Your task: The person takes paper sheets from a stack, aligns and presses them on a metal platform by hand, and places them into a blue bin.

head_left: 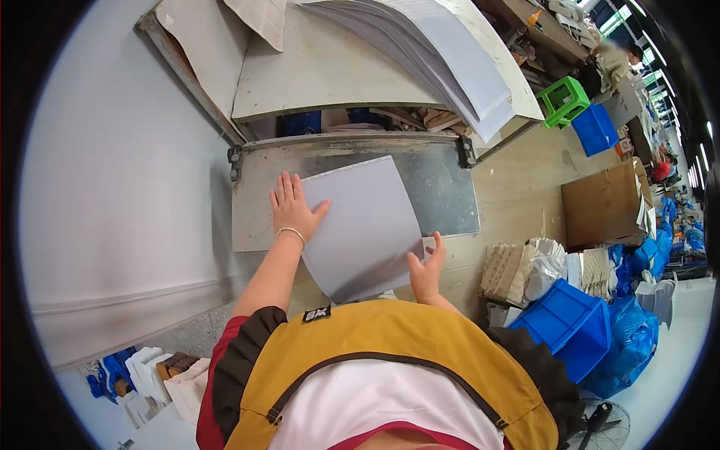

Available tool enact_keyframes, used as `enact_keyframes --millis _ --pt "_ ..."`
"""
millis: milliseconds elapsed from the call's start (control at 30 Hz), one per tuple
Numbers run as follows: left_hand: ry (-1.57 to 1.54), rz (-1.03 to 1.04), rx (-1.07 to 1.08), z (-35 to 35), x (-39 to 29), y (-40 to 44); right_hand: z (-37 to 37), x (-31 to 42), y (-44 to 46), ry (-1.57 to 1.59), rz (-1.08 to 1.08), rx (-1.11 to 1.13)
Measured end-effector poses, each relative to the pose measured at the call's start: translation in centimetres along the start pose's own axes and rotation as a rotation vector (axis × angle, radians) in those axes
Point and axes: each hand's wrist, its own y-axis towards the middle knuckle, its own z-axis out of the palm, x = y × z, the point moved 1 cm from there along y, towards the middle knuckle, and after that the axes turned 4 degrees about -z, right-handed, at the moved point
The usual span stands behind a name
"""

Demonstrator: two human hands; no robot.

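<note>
Spreads the left hand (pixel 296 217) open at the paper's left edge, thumb over the sheet and fingers beside it on the lower worktop (pixel 446 191), probably to keep it from sliding or turning. Brings the right hand (pixel 427 277) to the near right edge, thumb and forefinger parted, likely to steady the side without creasing it; cannot tell whether the other fingers grip from beneath. Sets the paper (pixel 360 221) slantwise between both hands, far part on the worktop, near part jutting over its edge towards the body, perhaps for easy reach.

Beyond, along the far edge: a dark bracket at the left end (pixel 235 161) and another at the right (pixel 466 150), both apart from the paper. Farther, on the upper worktop (pixel 322 79): a curved stack (pixel 450 67), drooping over the near edge. Close on the left: a wall (pixel 120 187), leaving little elbow room.

Out to the right: carton (pixel 600 202), green stool (pixel 562 101), blue bin (pixel 596 129) and, far off, a person (pixel 613 67). Nearer on the right: blue crate (pixel 562 322), blue bag (pixel 634 349) and fan (pixel 600 424), crowding the floor but not blocking the paper.
</note>
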Motion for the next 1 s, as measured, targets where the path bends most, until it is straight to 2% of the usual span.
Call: enact_keyframes --millis 167,267,400,467,500,533,633,733,767,800,867,933,1000 --pt "0.008 -0.008 0.003 0.1 -0.1 0.0 -0.2 -3.0 0.9 -0.188 0.062 0.116" --pt "0.014 -0.014 -0.035 0.7 0.3 -0.2 -0.2 -3.6 2.7 -0.068 0.264 0.304" --pt "-0.025 0.027 -0.178 1.7 1.6 -0.2 -1.9 -2.9 4.4 0.157 0.165 0.353" --pt "-0.346 0.014 -0.268 2.8 3.3 0.4 -4.8 1.5 7.1 -0.397 -0.048 0.356" --pt "-0.506 0.005 -0.309 3.0 4.0 0.5 -6.0 4.6 8.9 -0.516 -0.195 0.306" --pt "-0.510 0.007 -0.311 2.9 4.4 0.6 -6.9 8.1 10.9 -0.632 -0.342 0.254" --pt "-1.524 -0.213 -0.276 2.9 5.7 0.3 -6.8 18.7 14.8 -0.873 -0.714 0.265" --pt "-1.622 -0.172 -0.232 3.3 6.5 0.4 -1.0 23.7 14.3 -0.896 -1.170 0.388" --pt "-1.670 -0.150 -0.209 3.5 6.9 0.6 2.2 23.4 13.5 -0.970 -1.327 0.394" --pt "-1.662 -0.138 -0.213 4.2 7.4 1.0 5.6 23.4 12.2 -1.144 -1.323 0.594" --pt "-1.456 -0.003 -0.199 6.6 8.5 1.7 11.9 17.8 10.6 -0.603 -1.403 0.693" --pt "-1.347 0.061 -0.205 5.9 8.2 1.5 16.5 12.5 7.3 -0.386 -1.058 0.685" --pt "-0.065 0.441 -0.237 1.7 4.6 -0.8 17.9 8.1 6.7 -0.245 -0.833 0.837"
